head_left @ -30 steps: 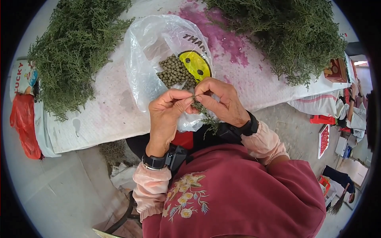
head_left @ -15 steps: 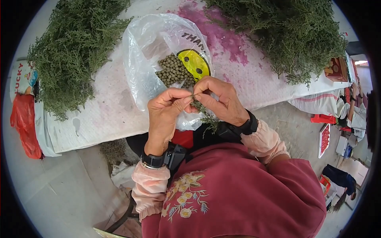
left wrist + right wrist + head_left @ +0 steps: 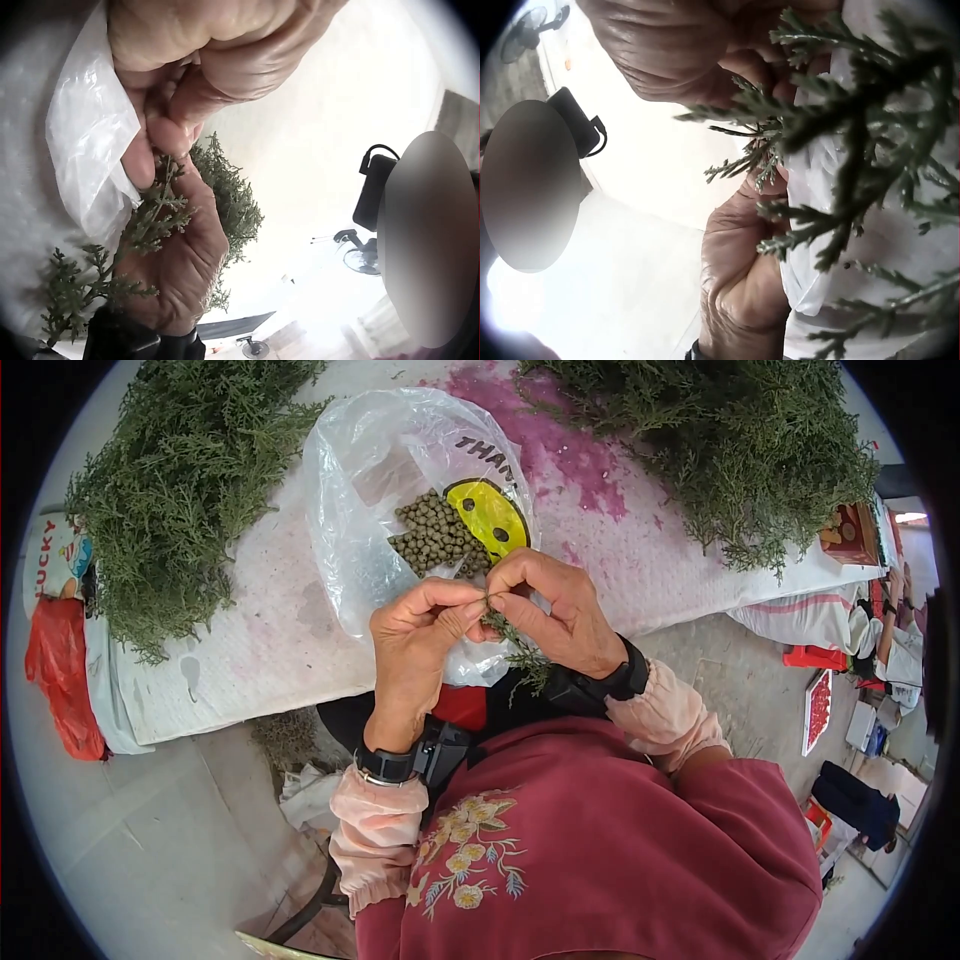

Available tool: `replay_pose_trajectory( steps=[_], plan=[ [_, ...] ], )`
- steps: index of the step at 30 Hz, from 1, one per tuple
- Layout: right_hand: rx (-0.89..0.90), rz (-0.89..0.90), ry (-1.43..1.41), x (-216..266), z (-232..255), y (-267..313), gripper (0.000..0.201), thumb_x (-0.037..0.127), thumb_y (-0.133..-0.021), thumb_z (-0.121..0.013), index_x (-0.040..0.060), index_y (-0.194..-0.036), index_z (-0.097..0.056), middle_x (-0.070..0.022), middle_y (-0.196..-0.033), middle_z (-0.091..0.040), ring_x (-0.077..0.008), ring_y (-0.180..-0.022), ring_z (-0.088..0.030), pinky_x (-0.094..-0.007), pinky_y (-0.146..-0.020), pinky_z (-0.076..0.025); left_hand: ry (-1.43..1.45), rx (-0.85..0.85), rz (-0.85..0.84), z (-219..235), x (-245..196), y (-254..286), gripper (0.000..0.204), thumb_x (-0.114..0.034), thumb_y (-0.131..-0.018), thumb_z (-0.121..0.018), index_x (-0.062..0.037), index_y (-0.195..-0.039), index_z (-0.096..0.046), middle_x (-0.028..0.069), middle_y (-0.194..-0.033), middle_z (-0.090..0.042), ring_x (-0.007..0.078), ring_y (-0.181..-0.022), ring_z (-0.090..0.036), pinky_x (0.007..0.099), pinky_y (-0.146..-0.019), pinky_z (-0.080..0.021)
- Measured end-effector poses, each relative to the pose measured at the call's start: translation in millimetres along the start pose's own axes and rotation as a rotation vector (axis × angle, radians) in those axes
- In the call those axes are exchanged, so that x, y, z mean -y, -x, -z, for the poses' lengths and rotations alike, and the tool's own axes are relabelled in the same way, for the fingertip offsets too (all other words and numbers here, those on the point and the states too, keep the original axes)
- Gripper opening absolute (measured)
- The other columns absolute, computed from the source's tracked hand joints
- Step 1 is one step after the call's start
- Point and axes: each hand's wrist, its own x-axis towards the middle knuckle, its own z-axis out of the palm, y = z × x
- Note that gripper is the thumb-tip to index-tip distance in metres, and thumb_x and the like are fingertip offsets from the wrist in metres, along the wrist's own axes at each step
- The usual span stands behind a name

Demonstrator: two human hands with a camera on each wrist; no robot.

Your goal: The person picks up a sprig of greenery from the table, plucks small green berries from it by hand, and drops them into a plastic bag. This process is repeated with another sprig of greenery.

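Note:
Both hands meet above the front of a clear plastic bag [image 3: 345, 510] on the table. The right hand [image 3: 562, 618] pinches a green conifer sprig [image 3: 527, 658] between thumb and forefinger, its leafy end hanging down toward the lap. Thumb and forefinger of the left hand [image 3: 412, 645] pinch the tip of the same sprig. The left wrist view shows the sprig [image 3: 154, 225] running past the right hand [image 3: 180, 277]. Its scaly leaves [image 3: 840, 150] cover much of the right wrist view. Small round grey-brown pellets or berries [image 3: 432, 532] lie inside the bag.
Large heaps of cut conifer branches lie left [image 3: 185, 500] and right [image 3: 720, 450] on the white table [image 3: 270, 630], which has a pink stain [image 3: 560, 445]. A red bag [image 3: 62, 675] hangs at the left edge. A cardboard box [image 3: 850, 538] stands at the right end.
The hands keep almost the same pinch on the sprig throughout. In the head view, the bag has shifted slightly up and left. The dark-clothed person at far right has moved a little.

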Motion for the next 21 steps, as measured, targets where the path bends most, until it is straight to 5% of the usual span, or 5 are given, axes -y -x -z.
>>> replay_pose_trajectory(
  steps=[5,16,21],
  plan=[
    [-0.062,0.016,0.055,1,-4,2,0.007,0.007,-0.087,-0.056,0.0002,-0.088,-0.055,-0.0056,-0.084,-0.056,-0.0105,-0.074,-0.053,-0.0237,-0.065,-0.043,0.0,-0.006,-0.016,-1,0,-1,0.009,0.006,-0.081,-0.06,0.0041,-0.09,-0.063,0.0087,-0.078,-0.062,0.0125,-0.065,-0.058,0.0298,-0.063,-0.055],
    [0.048,-0.289,-0.247,33,1,-2,0.012,0.008,-0.087,-0.058,-0.0009,-0.095,-0.058,-0.0015,-0.086,-0.059,-0.0073,-0.078,-0.054,-0.0225,-0.068,-0.045,0.153,0.036,-0.01,5,7,-2,0.009,0.004,-0.082,-0.059,0.0036,-0.091,-0.062,0.0074,-0.079,-0.062,0.0125,-0.064,-0.058,0.0285,-0.062,-0.054],
    [0.042,-0.261,0.049,50,-3,-2,0.014,0.008,-0.086,-0.059,-0.0007,-0.097,-0.058,-0.0022,-0.085,-0.06,-0.0071,-0.076,-0.055,-0.022,-0.067,-0.045,0.092,0.031,-0.081,5,10,-3,0.007,0.001,-0.084,-0.058,0.0028,-0.09,-0.062,0.0056,-0.078,-0.061,0.0118,-0.063,-0.058,0.0274,-0.062,-0.053]
  ],
)
